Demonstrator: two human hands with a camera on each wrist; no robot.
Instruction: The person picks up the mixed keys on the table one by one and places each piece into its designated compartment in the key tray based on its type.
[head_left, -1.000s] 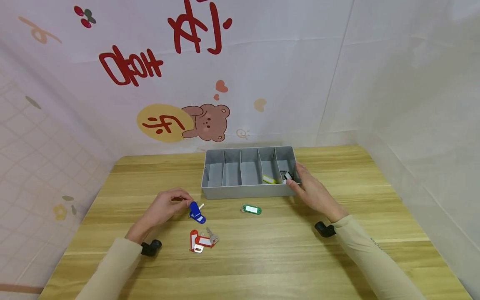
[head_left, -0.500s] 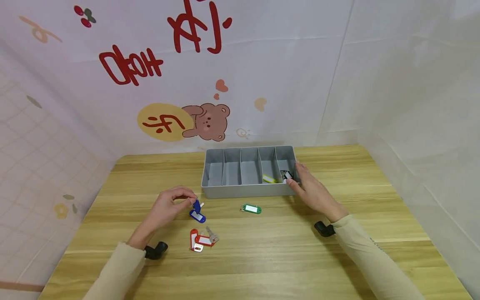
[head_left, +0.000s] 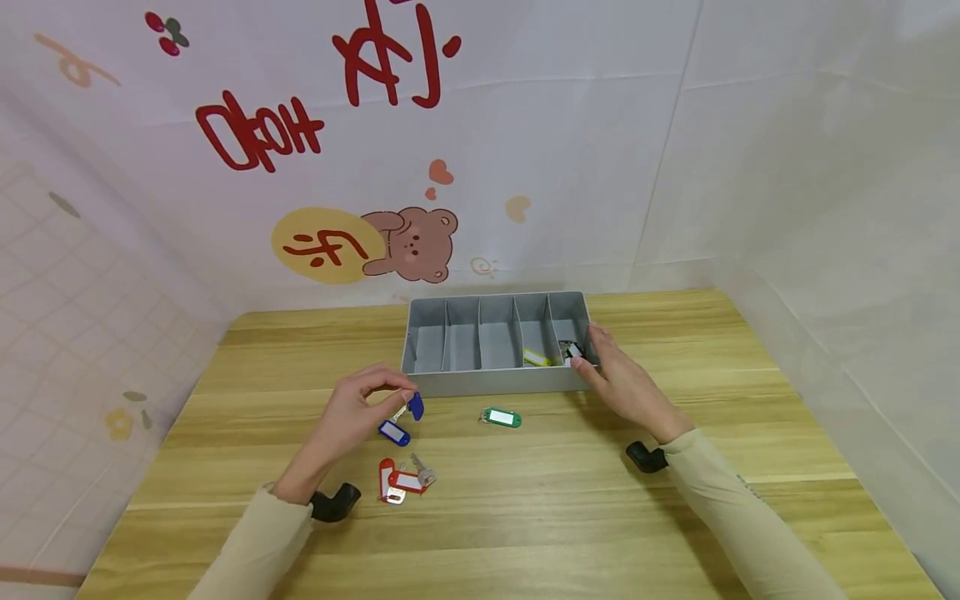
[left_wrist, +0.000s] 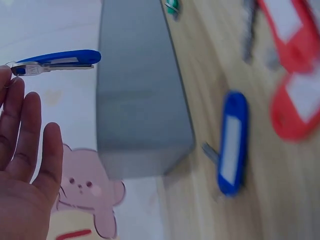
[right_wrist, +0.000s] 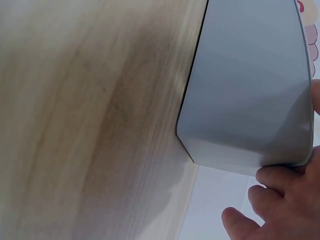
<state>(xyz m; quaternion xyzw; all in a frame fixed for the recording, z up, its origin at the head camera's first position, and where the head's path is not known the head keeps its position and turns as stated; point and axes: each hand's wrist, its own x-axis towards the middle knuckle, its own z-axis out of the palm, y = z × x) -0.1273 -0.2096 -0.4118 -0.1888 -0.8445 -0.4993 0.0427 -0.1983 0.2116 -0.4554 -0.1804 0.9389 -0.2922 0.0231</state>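
Note:
My left hand pinches the ring of a blue key tag between thumb and fingertip, just in front of the grey compartment box. In the left wrist view a silver key hangs beside that tag, above the table. A second blue key tag lies on the table below the hand, part of its key showing. My right hand holds the box's front right corner, thumb at the front rim and fingers along the end wall. The right wrist view shows bent fingers against that wall.
Two red key tags with keys lie nearer me, and a green key tag lies before the box. Inside the box, a yellow tag and black tags with keys occupy the two rightmost compartments. A printed wall stands behind.
My left hand has lifted the upper blue key tag and its key off the other blue tag and carried them right, towards the box. The right hand stays at the box's corner.

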